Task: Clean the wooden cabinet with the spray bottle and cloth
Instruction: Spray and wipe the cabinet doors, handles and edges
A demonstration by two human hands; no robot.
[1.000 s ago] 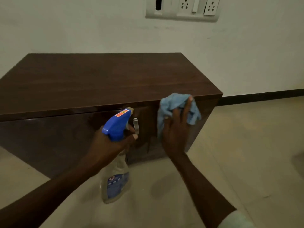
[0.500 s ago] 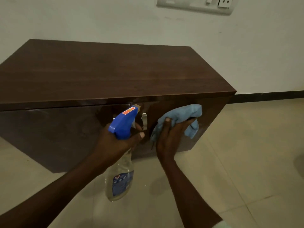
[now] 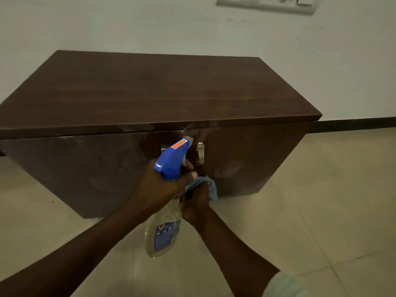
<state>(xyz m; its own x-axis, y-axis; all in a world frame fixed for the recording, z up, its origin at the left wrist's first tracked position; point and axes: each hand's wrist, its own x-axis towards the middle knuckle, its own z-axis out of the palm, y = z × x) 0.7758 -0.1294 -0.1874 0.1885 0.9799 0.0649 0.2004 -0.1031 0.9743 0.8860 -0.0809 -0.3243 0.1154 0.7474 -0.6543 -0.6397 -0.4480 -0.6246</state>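
The left hand (image 3: 158, 187) is clamped round the neck of the bottle (image 3: 164, 230), thumb across the front, and the nozzle (image 3: 188, 138) points at the cabinet (image 3: 150, 88) just where the two doors meet. The right hand (image 3: 197, 202) has the cloth (image 3: 211, 187) bunched low against the right door, just below the handle (image 3: 200, 153). The left hand and the bottle cover the right hand's fingers, so I cannot tell whether they curl round the cloth or only press it flat.

The hands are crowded, and that is the main worry. The bottle hangs right over the right wrist, so a wide wipe could knock it and send a squirt astray. A spray now would probably hit the door seam and the handle rather than the panel, and liquid could run down onto the floor (image 3: 300, 200), which looks smooth enough to turn slippery. The cloth works near the bottom edge of the door; it may drag on the floor and carry grit back to the glossy front. If the cloth is only pressed, a hard stroke might leave it behind.
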